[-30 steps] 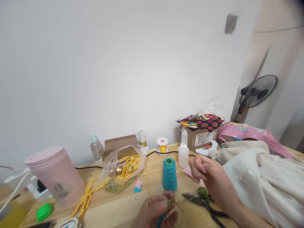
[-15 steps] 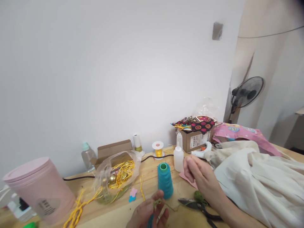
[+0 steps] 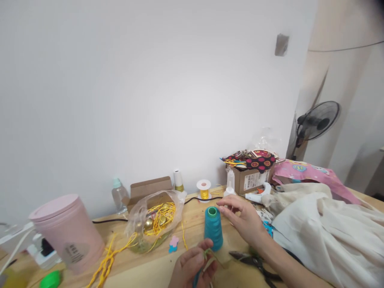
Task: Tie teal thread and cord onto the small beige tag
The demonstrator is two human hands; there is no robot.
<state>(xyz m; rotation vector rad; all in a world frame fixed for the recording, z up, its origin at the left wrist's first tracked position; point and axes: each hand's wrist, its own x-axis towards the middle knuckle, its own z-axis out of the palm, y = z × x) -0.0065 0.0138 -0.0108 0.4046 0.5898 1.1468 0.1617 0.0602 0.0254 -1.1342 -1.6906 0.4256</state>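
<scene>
Low in the view, my left hand (image 3: 195, 264) is closed on a bit of green cord (image 3: 208, 253), with a teal strip below it among the fingers. My right hand (image 3: 244, 218) is raised beside the top of a teal thread cone (image 3: 213, 232), thumb and forefinger pinched together. What they hold, if anything, is too fine to make out. The cone stands upright behind my left fingers. Under my right forearm lie dark-handled scissors (image 3: 244, 258), partly hidden by the arm.
A pink lidded tub (image 3: 70, 232) stands left, near yellow cord (image 3: 105, 264) and a green cap (image 3: 50, 279). A plastic bag (image 3: 136, 208) holds gold balls and yellow cord. Behind are a yellow wire spool (image 3: 204, 194) and a cardboard box (image 3: 240, 180). Cream cloth (image 3: 324, 224) covers the right.
My right hand has moved down and left to the top of the thread cone, and its fingers have extended. My left hand keeps its hold on the green cord. The view has shifted slightly.
</scene>
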